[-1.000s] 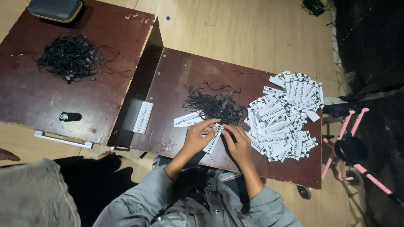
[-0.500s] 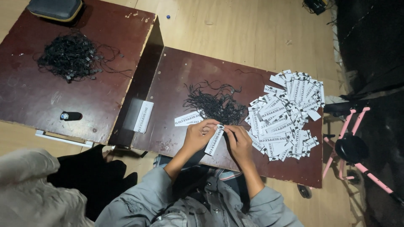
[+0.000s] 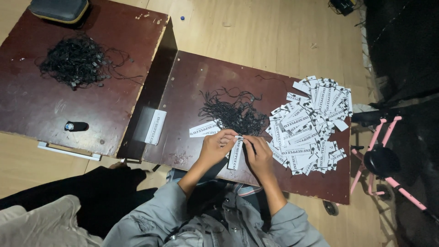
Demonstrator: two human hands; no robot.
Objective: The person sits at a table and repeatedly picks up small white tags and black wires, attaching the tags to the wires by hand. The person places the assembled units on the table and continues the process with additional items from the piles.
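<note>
Hands: I see my left hand (image 3: 215,147) and right hand (image 3: 258,153) meeting near the front edge of the right-hand table (image 3: 192,87), fingertips pinched together on the top end of one white paper tag (image 3: 235,155).
Tag in hand: it hangs lengthwise between my two hands, its top end at my fingertips and the long body pointing back toward me, just above the table surface.
String: whether a black cord is already in my fingers I cannot tell; the spot is too small and dark.
Cord pile: a tangle of black string loops (image 3: 233,112) lies just beyond my hands, toward the middle of the table.
Finished-looking heap: a spread heap of white tags (image 3: 311,123) covers the right edge of the table, touching the cord pile's right side.
Loose tags: one single tag (image 3: 205,129) lies just left of my left hand; another tag (image 3: 155,126) rests at the left edge, near the gap between tables.
Left table: a second bundle of cords (image 3: 75,61), a small dark object (image 3: 76,126) and a grey case (image 3: 59,9) at the far corner.
Doing it well, as I judge: keep the tag end held steady with one hand, work small and close with the other, and pull a single loop free of the tangle.
</note>
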